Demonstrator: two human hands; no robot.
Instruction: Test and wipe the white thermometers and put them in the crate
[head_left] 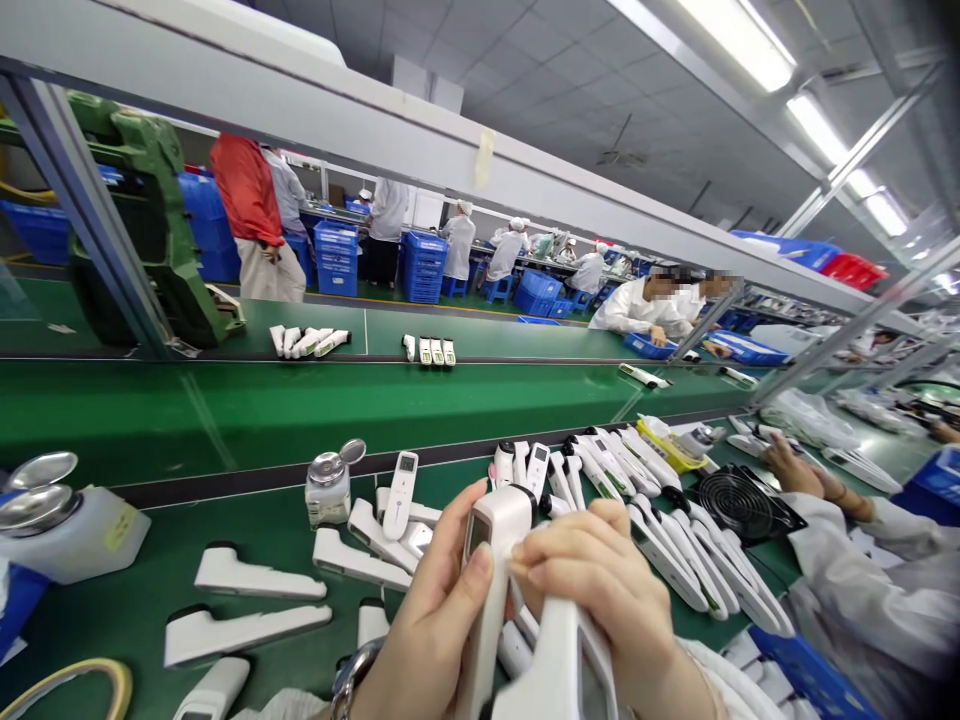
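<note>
My left hand [442, 610] is closed round a white handheld infrared thermometer [510, 510], its thumb beside the small dark screen. The head of the thermometer points up and away from me. The curled fingers of my right hand [600, 590] press against its right side. Under that palm, close to the camera, a second white thermometer [559, 645] appears gripped too; its lower part is cut off by the frame edge. Just beyond my hands, another thermometer [401, 495] lies face up on several others.
More thermometers [247, 632] lie on the green bench at left and right. A pump bottle [328, 490] has its lid up; a larger bottle [67, 530] stands at far left near a tape roll [112, 685]. A black fan [742, 500] lies by a co-worker's hand [795, 465].
</note>
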